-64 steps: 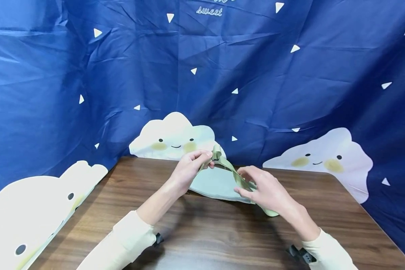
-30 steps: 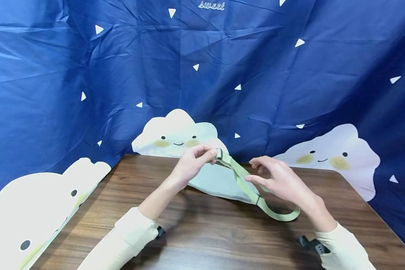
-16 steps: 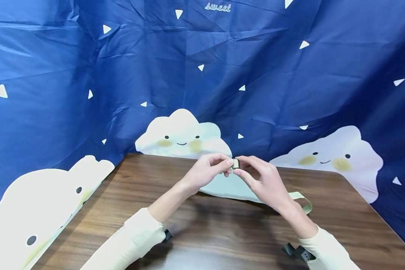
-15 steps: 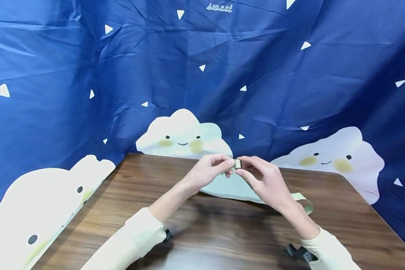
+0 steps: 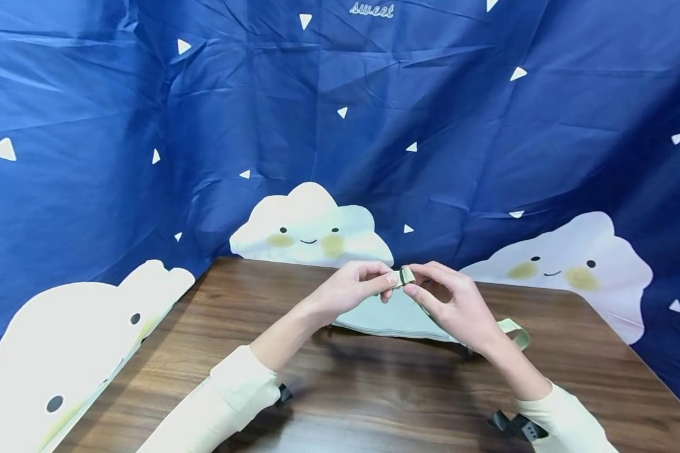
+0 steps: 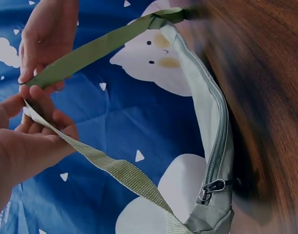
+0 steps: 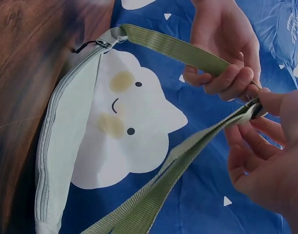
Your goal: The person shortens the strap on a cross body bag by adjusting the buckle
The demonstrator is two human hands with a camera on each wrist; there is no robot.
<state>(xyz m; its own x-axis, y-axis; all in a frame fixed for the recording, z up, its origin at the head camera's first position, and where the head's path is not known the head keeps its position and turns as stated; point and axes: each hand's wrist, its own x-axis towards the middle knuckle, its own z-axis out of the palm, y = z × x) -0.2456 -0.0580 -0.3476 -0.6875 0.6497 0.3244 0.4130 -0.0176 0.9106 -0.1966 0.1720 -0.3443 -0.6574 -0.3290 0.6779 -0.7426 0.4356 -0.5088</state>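
Note:
A pale green waist bag [image 5: 393,316] stands on the table behind my hands, its zipper [image 6: 220,129] along the lower edge and a dark zipper pull [image 6: 214,185] at one end. Its green webbing strap [image 6: 132,179] rises from both ends to my hands. My left hand [image 5: 348,290] pinches the strap between thumb and fingers, just left of a dark strap slider [image 5: 403,277]. On the other side, my right hand [image 5: 459,308] pinches the short strap fold at the slider. The fingertips nearly meet and partly cover the slider in the wrist views.
The brown wooden table [image 5: 340,396] extends toward me and to both sides. A loop of strap [image 5: 515,333] sticks out beyond my right wrist. Behind the table hangs a blue cloth [image 5: 362,126] with white clouds and triangles.
My right hand, earlier loosely open beside the strap, has moved in and pinches it at the slider. Both hands have shifted slightly right, and more strap fold shows beyond the slider.

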